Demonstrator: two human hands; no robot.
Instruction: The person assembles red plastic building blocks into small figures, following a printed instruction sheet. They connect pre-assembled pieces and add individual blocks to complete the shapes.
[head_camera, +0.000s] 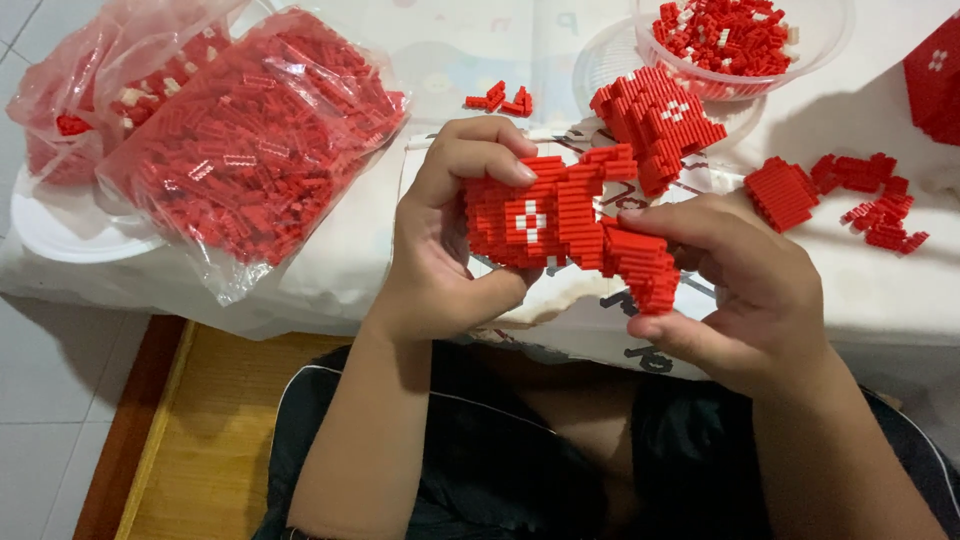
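Desk (880, 290) under a white cover carries everything, its near edge against the person's lap. Bags (250, 150) of clear plastic, stuffed with small red bricks, lie on the far left, partly over a white plate (60, 235). Between both hands, raised just above the desk's middle, sits the red brick model (560, 215), a lumpy build with a white cross on its front and another on its upper right part. Left hand (440, 240) grips the model's left side, fingers (490, 150) curled over the top and thumb underneath. Right hand (740, 290) pinches the lower right chunk, fingers clenched on it. A clear bowl (820, 35) of loose red bricks stands at the far right, near some loose red brick pieces (840, 195). A few small red bits (500, 100) lie far off.
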